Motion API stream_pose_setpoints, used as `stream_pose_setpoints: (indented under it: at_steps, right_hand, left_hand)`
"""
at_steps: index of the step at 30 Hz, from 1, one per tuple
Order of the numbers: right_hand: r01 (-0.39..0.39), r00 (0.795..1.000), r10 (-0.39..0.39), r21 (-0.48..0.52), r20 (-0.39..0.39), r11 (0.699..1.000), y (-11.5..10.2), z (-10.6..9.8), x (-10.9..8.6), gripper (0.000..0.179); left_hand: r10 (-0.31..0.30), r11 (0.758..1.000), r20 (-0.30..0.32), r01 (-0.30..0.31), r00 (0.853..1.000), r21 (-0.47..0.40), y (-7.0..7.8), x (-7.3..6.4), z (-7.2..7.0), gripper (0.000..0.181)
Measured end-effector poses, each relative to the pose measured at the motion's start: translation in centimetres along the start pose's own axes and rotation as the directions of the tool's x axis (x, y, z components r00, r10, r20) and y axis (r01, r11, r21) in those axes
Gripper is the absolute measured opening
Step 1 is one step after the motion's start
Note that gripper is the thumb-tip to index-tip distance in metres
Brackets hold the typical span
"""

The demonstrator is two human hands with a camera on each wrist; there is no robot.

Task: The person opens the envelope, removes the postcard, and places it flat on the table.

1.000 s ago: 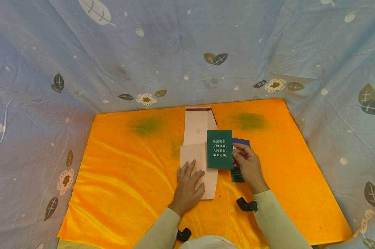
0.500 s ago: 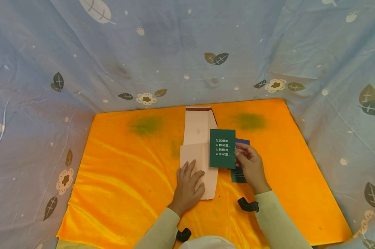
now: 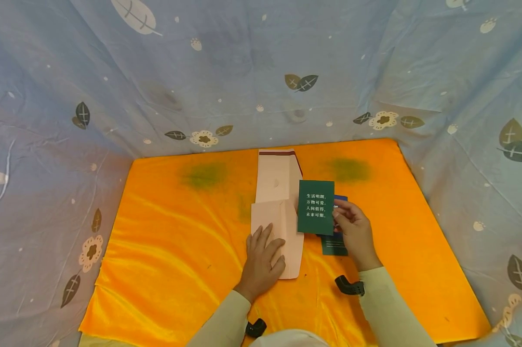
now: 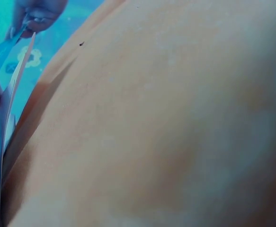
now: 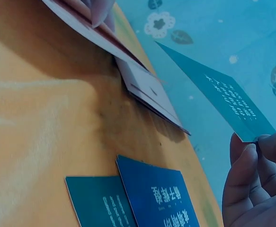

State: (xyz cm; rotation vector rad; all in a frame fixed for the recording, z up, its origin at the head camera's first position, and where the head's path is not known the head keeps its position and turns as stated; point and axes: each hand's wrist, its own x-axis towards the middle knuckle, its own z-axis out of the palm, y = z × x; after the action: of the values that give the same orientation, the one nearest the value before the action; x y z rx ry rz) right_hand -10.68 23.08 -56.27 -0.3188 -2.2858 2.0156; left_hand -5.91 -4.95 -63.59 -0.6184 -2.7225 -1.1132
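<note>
My right hand [image 3: 355, 236] pinches a dark green card [image 3: 315, 207] with several lines of white characters, thumb and fingers at its right edge. The card is raised beside a pale pink envelope [image 3: 292, 260] and shows at an angle in the right wrist view. On that envelope my left hand [image 3: 261, 260] rests with its fingers spread. The envelope's near edge stands off the cloth, with a shadow below it in the right wrist view. Under the right hand lie a blue card [image 5: 156, 194] and another green card [image 5: 97, 201], overlapping.
A second pale pink envelope [image 3: 273, 173] with a maroon stripe lies farther back, partly beneath the first. Orange cloth [image 3: 174, 231] covers the table, wrinkled at the left. A blue patterned curtain [image 3: 243, 72] encloses the back and sides.
The right hand has moved a little to the right with the green card, away from the envelope, and now covers less of the envelope's right side. The left hand has stayed put.
</note>
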Motion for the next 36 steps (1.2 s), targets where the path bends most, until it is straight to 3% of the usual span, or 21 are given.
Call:
stream_pose_setpoints:
  at_steps: [16,22,29,36]
  right_hand:
    - [-0.038,0.998,0.032,-0.104,-0.055,0.994,1.6,-2.4,-0.4,0.038]
    - [-0.09,0.995,0.081,-0.191,-0.053,0.977,2.3,-3.3,-0.5,0.04]
    - [-0.12,0.993,0.117,-0.216,-0.028,0.969,2.6,-4.0,-0.7,0.041]
    - [-0.142,0.99,0.132,-0.313,-0.053,0.939,3.0,-4.3,-0.9,0.041]
  left_hand:
    - [0.031,0.999,-0.02,-0.031,0.999,-0.023,-0.2,-0.1,0.1,0.032]
    - [0.032,0.999,-0.019,-0.032,0.999,-0.03,-0.3,-0.1,0.1,0.033]
    - [0.03,0.999,-0.025,-0.03,0.999,-0.035,-0.3,-0.2,0.2,0.033]
    - [0.032,0.999,-0.024,-0.033,0.999,-0.034,-0.3,-0.2,0.1,0.032]
